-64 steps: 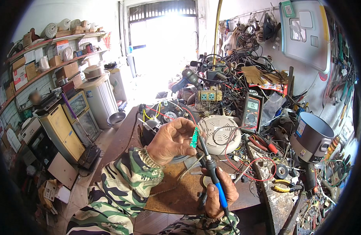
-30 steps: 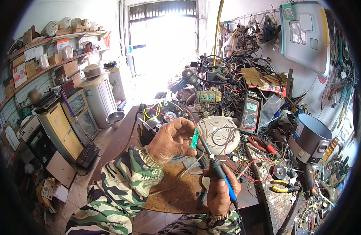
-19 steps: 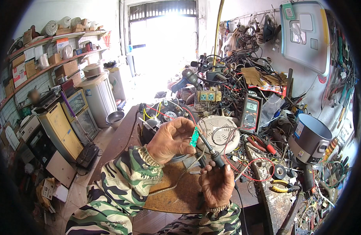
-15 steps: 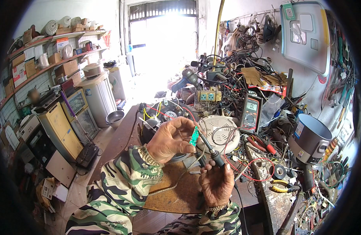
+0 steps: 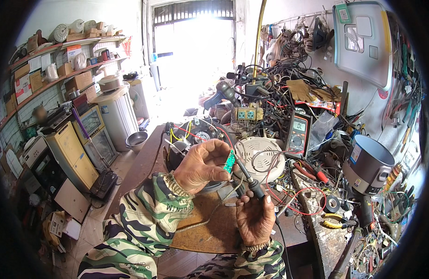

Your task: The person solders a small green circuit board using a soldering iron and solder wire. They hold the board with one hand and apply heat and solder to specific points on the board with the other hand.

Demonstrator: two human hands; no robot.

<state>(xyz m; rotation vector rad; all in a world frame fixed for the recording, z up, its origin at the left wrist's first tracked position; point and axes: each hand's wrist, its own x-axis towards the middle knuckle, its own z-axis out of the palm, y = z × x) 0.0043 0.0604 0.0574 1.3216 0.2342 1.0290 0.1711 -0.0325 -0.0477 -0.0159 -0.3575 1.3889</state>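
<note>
Near the middle of the view, my left hand (image 5: 202,167) pinches a small green circuit board (image 5: 229,162) between thumb and fingers, its soldered face partly showing. My right hand (image 5: 255,219), palm up, is closed round the dark handle of a soldering iron (image 5: 256,188). The iron's metal shaft slants up and left beside the board's right edge. Whether its tip touches the board I cannot tell. A dark cord hangs from the handle past my right wrist. Behind both hands lies a round cream-coloured vented cover (image 5: 265,158), and left of it an opened appliance base (image 5: 200,132) with coloured wires.
A multimeter (image 5: 298,132) stands right of the cover. Farther right are a grey pot-shaped appliance body (image 5: 369,162), black tape (image 5: 332,203) and yellow-handled pliers (image 5: 334,221). Tangled cables (image 5: 279,83) pile up at the back. A brown wooden bench top (image 5: 200,235) lies under my hands.
The circuit board has tilted slightly in my left hand. My right hand and the soldering iron have shifted a little to the left.
</note>
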